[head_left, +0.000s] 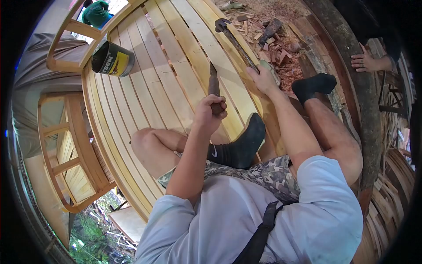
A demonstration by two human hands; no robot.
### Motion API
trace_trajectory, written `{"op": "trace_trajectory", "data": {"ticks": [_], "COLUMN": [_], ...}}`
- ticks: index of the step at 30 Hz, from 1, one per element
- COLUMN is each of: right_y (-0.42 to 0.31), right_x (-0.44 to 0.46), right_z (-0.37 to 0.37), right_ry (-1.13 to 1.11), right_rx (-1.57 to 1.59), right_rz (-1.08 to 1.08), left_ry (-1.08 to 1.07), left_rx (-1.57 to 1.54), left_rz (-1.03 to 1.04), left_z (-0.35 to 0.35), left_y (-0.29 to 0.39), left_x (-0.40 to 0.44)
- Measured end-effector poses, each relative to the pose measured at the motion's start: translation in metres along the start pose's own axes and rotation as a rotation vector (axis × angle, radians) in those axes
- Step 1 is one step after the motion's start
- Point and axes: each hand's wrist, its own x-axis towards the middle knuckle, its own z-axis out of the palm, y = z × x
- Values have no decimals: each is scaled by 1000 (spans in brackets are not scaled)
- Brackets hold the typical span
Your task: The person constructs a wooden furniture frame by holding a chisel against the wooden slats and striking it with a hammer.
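My left hand (207, 115) is closed round the wooden handle of a chisel (213, 84). Its dark pointed blade is directed away from me, over the pale slats of a wooden bench seat or platform (147, 83). A claw hammer (237, 45) is in my right hand (264, 79), gripped near the handle's end. The hammer's head points away from me, above the outer edge of the slats. My bent legs rest on and beside the slats, with a black sock (246, 143) just beyond my left hand.
A paint bucket (115, 60) stands on the slats at the left. Wood chips (281, 57) and offcuts litter the ground beyond the edge. At the right, another person's hand (367, 61) lies on a dark timber beam (358, 83). A person in green (95, 14) is at the back.
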Motion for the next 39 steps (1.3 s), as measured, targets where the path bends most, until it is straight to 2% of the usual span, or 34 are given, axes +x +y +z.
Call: {"op": "trace_trajectory", "data": {"ticks": [2, 18, 20, 27, 31, 33, 35, 36, 38, 39], "right_y": [-3, -6, -13, -77, -117, -116, -92, -79, -68, -71], "right_x": [-3, -5, -9, -12, -29, -34, -31, -26, -15, -14], "right_z": [-2, 1, 7, 17, 17, 24, 33, 38, 46, 45], "right_ry": [13, 5, 56, -122, -87, -86, -36, -37, -105, -109], "right_rx": [35, -19, 22, 186, 300, 345, 147, 147, -160, -159], "right_rz": [-47, -33, -106, -31, -193, -256, -345, -354, -156, -163], "left_ry": [-24, -16, -26, 6, -55, -99, -36, -37, 23, 27], "left_rx": [-4, -14, -21, -14, -66, -71, -32, -32, 11, 9], "left_rz": [10, 11, 9, -22, -15, -22, -48, -40, -30, -22], "left_z": [-1, -4, -6, -9, -6, -8, -5, -3, 2, 3], "left_y": [0, -1, 1, 1, 2, 0, 1, 3, 3, 3], "left_x": [0, 0, 0, -3, -5, -5, -3, -4, -8, -9]}}
